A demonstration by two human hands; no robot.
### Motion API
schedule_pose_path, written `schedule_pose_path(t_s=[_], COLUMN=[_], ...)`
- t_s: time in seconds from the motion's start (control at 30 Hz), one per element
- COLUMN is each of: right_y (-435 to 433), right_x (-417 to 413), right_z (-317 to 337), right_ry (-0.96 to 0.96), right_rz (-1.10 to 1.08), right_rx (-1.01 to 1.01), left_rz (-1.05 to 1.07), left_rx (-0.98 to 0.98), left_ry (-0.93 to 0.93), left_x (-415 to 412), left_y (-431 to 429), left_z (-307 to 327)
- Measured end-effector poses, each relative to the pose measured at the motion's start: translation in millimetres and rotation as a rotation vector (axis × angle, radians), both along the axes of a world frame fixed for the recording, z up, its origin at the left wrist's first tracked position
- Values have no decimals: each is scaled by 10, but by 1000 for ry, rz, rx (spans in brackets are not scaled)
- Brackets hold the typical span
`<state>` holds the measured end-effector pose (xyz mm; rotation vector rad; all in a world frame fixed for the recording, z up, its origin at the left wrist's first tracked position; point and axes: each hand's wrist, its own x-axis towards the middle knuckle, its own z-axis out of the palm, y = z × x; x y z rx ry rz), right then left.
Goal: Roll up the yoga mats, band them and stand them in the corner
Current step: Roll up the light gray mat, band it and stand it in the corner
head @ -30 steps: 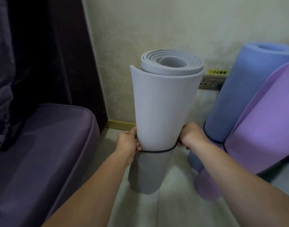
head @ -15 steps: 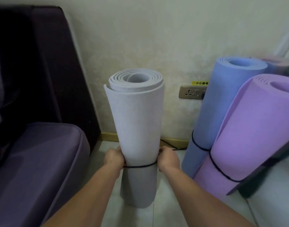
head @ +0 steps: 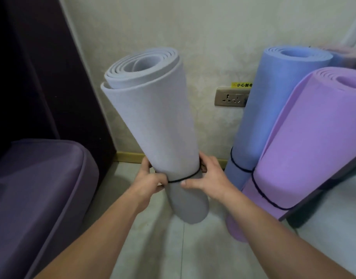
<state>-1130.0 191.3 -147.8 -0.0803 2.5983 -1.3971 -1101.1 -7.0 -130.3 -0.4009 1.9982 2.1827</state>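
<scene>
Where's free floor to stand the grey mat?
Bare floor between the purple cushion and the grey mat, along the baseboard. Crowded right: blue mat and purple mat lean together.

Both bare forearms reach forward, converging. Left hand (head: pixel 150 181) curled, gripping the left side of the rolled pale grey foam mat (head: pixel 161 125). Right hand (head: pixel 208 178) wraps its right side, thumb across the front.
</scene>
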Motion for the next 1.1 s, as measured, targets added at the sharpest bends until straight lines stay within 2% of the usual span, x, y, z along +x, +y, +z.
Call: schedule_pose_path(t_s=[0.1, 0.2, 0.33, 0.47, 0.53, 0.67, 0.87, 1.1], right_y=[56, 78, 202, 424, 453, 424, 513, 557], right_x=[24, 13, -133, -181, -166, -186, -543, -864], right_z=[-147, -279, -304, -271, -337, -468, -205, -224], right_ry=[-16, -9, -32, -61, -55, -7, 91, -4], right_rz=[-16, -55, -28, -73, -143, -167, -193, -379], right_rx=[51, -20, -32, -285, -351, -349, -398, -329], left_rz=[-66, -7, -52, -112, -100, -107, -138, -155], left_rx=[-4, -116, -113, 4, 2, -45, -68, -142], left_ry=[57, 142, 163, 149, 137, 131, 200, 270], left_x=[-17, -126, -283, -329, -341, -398, -836, -1241], left_y=[203, 391, 460, 578, 605, 584, 685, 991], left_z=[-246, -415, -407, -336, -383, -455, -240, -340])
